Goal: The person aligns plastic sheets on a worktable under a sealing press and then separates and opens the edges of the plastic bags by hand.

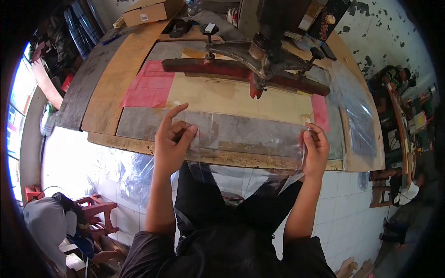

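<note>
The clear plastic sheet [206,138] spans left to right along the workbench's near edge [232,159], nearer the person than the cream panel [241,99], with left hand [172,146] and right hand [317,150] each pinched shut on one end.

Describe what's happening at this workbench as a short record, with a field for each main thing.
Left hand: pinches clear film at its left side, hand
Right hand: pinches the film's right side
Machine: red bar above yellow sheet
Pink patches: one at each end of the yellow sheet
Back left: open cardboard box
</note>
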A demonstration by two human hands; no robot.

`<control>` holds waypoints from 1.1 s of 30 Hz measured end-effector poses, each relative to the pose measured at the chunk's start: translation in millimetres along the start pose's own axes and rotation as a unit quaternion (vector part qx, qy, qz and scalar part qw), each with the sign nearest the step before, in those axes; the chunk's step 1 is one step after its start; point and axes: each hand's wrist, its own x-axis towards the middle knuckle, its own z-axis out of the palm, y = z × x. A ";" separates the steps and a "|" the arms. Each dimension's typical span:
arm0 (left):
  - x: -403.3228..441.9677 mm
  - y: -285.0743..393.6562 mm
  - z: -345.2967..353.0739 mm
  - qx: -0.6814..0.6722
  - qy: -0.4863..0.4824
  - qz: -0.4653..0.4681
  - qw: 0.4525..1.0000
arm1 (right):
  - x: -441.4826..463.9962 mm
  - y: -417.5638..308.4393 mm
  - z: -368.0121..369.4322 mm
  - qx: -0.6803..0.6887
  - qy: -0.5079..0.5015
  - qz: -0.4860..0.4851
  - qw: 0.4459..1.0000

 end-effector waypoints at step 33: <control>-6.5 -10.1 -5.7 -0.052 0.016 0.026 0.998 | -2.0 2.3 -0.5 0.013 0.011 -0.012 1.000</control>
